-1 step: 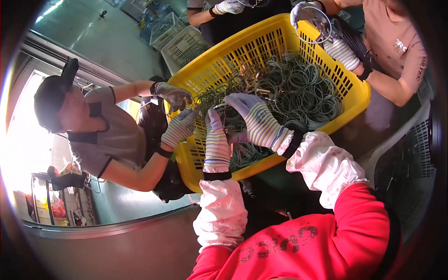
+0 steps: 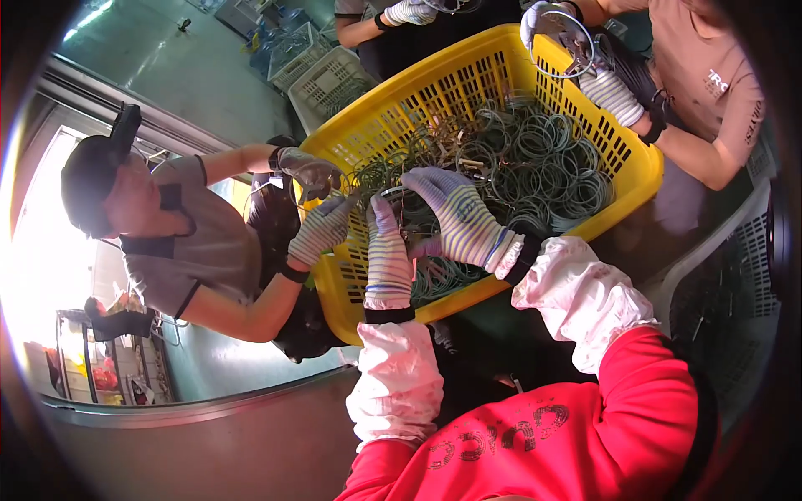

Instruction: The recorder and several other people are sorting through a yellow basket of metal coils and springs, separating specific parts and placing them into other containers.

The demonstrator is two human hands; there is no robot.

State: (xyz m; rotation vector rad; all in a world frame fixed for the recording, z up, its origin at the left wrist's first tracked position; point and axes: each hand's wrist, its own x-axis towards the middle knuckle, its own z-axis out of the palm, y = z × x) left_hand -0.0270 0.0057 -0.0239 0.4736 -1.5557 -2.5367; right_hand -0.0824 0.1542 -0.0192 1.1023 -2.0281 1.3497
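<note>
My left hand [image 2: 388,260], in a striped knit glove, is raised over the near side of a yellow basket [image 2: 480,296]. Just right of it, my right hand [image 2: 464,215] wears a matching glove, its fingers bent over and the thumb below. Both hands look closed around something thin. A pale, slender strip shows between the fingertips, but its kind is hidden by the gloves. Beneath them, a tangled heap of grey-green wire rings [image 2: 551,163] fills the basket, with brownish bits mixed in.
To the left, a person's gloved hands [image 2: 322,230] work at the basket's rim. At the far right another person holds a pale ring [image 2: 535,52]. A third person's glove [image 2: 409,12] shows at the top. White crates [image 2: 330,83] stand behind; another white basket [image 2: 756,250] is at right.
</note>
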